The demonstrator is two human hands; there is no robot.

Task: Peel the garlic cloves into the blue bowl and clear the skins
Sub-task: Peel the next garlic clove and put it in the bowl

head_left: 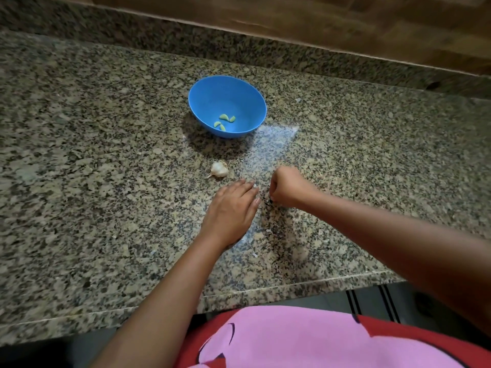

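A blue bowl (227,106) stands on the granite counter (106,155) with several peeled garlic cloves (224,121) lying in its bottom. A partly broken garlic bulb (219,169) lies on the counter in front of the bowl. My left hand (230,212) lies flat, palm down, fingers straight on the counter just below the bulb. My right hand (285,187) is curled into a fist beside it, fingertips down at the stone; what it holds is hidden. Small pale skin bits (269,231) lie scattered between and below the hands.
The counter's front edge (265,288) runs close to my body. A raised granite backsplash (239,41) and wooden wall panel close the far side. A dark striped mat (372,301) shows on the floor at the right.
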